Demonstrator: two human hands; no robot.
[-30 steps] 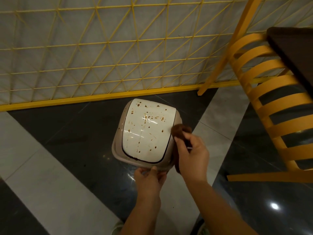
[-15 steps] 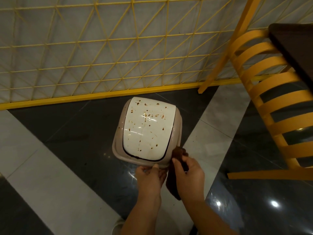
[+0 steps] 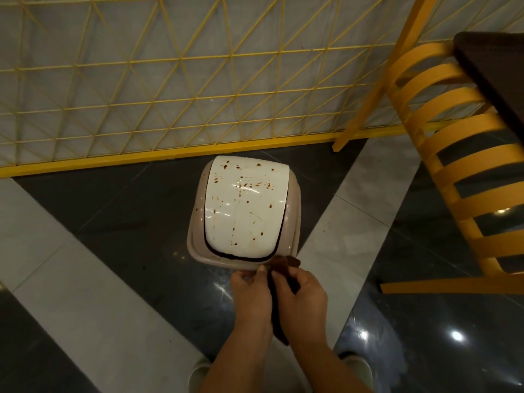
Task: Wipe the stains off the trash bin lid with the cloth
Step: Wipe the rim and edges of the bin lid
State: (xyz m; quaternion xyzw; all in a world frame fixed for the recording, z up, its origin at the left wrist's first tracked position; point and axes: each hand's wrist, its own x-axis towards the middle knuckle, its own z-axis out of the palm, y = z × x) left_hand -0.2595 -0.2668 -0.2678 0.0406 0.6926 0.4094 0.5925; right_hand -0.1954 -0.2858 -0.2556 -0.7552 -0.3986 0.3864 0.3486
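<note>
- right hand [image 3: 302, 293] has fingers curled round the dark brown cloth [image 3: 283, 268], left hand [image 3: 251, 290] pinches the same cloth from the other side, so both are closed on it, at about 6 o'clock of the bin
- cloth looks soft n floppy, a tail hangs down btwn the wrists; prob best bunched into a pad before wiping
- trash bin lid [image 3: 245, 211] sits at 12 o'clock from the hands, just past them; glossy white, hard, prob slippery, and looks like a swing flap so may tip under pressure. I'd steady the beige rim [image 3: 195, 236]
- stains [image 3: 255, 185] are brown specks, thickest at the far end
- no brand/label/writing I can read
</note>
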